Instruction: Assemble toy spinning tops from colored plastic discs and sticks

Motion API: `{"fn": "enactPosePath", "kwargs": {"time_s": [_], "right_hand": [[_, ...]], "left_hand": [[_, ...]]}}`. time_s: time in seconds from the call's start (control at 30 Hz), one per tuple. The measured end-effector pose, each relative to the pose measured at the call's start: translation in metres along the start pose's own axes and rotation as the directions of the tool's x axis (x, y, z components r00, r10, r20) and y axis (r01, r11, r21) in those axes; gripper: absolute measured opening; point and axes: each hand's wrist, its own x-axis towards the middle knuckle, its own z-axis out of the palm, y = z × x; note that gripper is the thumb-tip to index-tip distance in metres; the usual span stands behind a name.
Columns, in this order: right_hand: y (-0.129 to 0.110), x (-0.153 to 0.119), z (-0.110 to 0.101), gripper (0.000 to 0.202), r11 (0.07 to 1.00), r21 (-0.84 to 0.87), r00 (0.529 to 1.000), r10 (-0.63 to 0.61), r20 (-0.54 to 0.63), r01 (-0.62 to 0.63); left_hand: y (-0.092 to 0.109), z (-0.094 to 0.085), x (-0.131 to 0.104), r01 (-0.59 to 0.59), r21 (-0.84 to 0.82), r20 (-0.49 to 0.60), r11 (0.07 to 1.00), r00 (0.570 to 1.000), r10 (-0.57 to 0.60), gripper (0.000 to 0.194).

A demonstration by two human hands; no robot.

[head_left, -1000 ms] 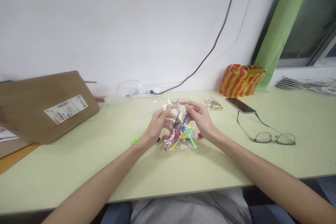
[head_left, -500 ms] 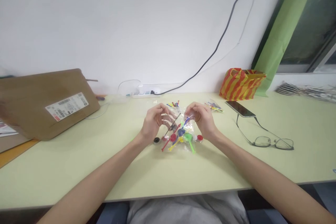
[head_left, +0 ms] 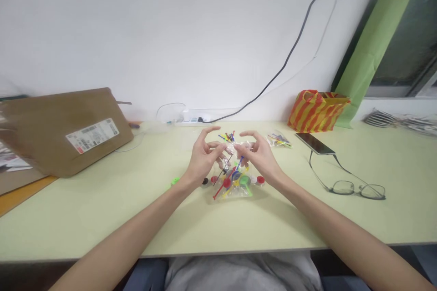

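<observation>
Since the preceding frame, the thumbs are drawing closer together over the bag [head_left: 235, 186] and the index fingers are straightening upward, away from the film. The bag, clear and crinkled, is standing between the hands at the middle of the table [head_left: 273, 232], nearer its front edge than the wall [head_left: 191, 32]. The left hand [head_left: 205, 152] is gripping the bag's upper left part, its thumb and lower fingers closing narrowly on the film. The right hand [head_left: 261, 157] is doing likewise at the upper right, its lower fingers lying partly hidden behind the film. Coloured pieces, red, yellow, blue and green, are showing through the bag. A black cap [head_left: 205, 181] is lying to its left, just beside the left wrist; a white cap [head_left: 253, 179] and a red cap [head_left: 260, 180] are lying to its right. Behind the hands, a cluster of sticks [head_left: 227, 137] is resting on the table, with a packet [head_left: 280, 140] lying farther right. Beyond the right hand, a phone [head_left: 316, 143] is lying near the glasses [head_left: 358, 189], and a striped tote [head_left: 317, 111] is standing against the wall. At far left, a box [head_left: 68, 132] is leaning at a tilt
</observation>
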Motion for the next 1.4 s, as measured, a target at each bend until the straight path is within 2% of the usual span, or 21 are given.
{"fn": "enactPosePath", "kwargs": {"time_s": [0.07,0.13,0.23,0.33,0.47,0.6,0.77,0.87,0.97,1.03,1.1,1.13,1.27,1.4], "right_hand": [[0.002,0.001,-0.001,0.043,0.994,-0.001,0.992,0.106,0.074,-0.106],[0.003,0.001,-0.001,0.042,0.990,0.029,0.984,0.134,0.113,-0.139],[0.003,0.003,-0.001,0.042,0.995,0.065,0.990,0.061,0.125,-0.070],[0.002,0.008,-0.004,0.046,1.000,-0.017,0.991,0.022,0.134,-0.020],[0.003,0.015,-0.008,0.049,0.992,-0.122,0.998,0.013,0.067,-0.005],[0.003,0.015,-0.006,0.044,0.987,-0.152,0.997,-0.035,0.068,0.045],[-0.001,0.013,-0.009,0.041,0.978,-0.179,0.994,-0.108,0.006,0.108],[-0.004,0.032,-0.029,0.043,0.974,-0.191,0.988,-0.139,-0.065,0.125],[-0.005,0.073,-0.066,0.040,0.978,-0.196,0.974,-0.109,-0.201,0.069],[-0.001,0.104,-0.094,0.030,0.982,-0.186,0.963,-0.029,-0.268,-0.022],[0.007,0.130,-0.118,0.022,0.960,-0.218,0.917,0.080,-0.391,-0.177],[0.012,0.140,-0.129,0.020,0.950,-0.233,0.898,0.090,-0.430,-0.206],[0.035,0.159,-0.160,0.019,0.918,-0.295,0.848,0.076,-0.524,-0.264],[0.053,0.165,-0.177,0.022,0.890,-0.339,0.825,0.068,-0.561,-0.304]], "left_hand": [[0.001,0.000,-0.001,-0.019,0.024,0.019,1.000,1.000,0.019,0.064],[0.002,0.000,-0.001,-0.028,0.039,0.031,0.999,0.999,0.027,0.064],[0.002,0.001,-0.001,-0.041,0.041,-0.010,0.998,0.999,0.042,0.063],[0.001,0.001,0.001,-0.050,0.056,-0.046,0.997,0.998,0.053,0.059],[0.001,0.000,0.003,-0.058,0.073,-0.048,0.996,0.997,0.061,0.058],[0.001,-0.001,0.004,-0.085,0.090,-0.063,0.992,0.994,0.091,0.058],[0.001,0.002,0.001,-0.095,0.094,-0.048,0.991,0.994,0.100,0.053],[-0.002,-0.002,0.001,-0.062,0.055,-0.101,0.997,0.993,0.067,0.047],[-0.006,-0.010,0.003,-0.017,0.036,-0.180,0.999,0.983,0.023,0.040],[-0.009,-0.014,0.006,0.009,0.029,-0.220,1.000,0.976,-0.002,0.036],[-0.011,-0.016,0.008,0.024,0.017,-0.241,1.000,0.970,-0.019,0.034],[-0.012,-0.017,0.008,0.027,0.010,-0.246,1.000,0.969,-0.024,0.034],[-0.013,-0.016,0.009,0.033,-0.001,-0.246,0.999,0.969,-0.032,0.036],[-0.016,-0.016,0.008,0.063,0.013,-0.243,0.998,0.968,-0.058,0.036]]}}
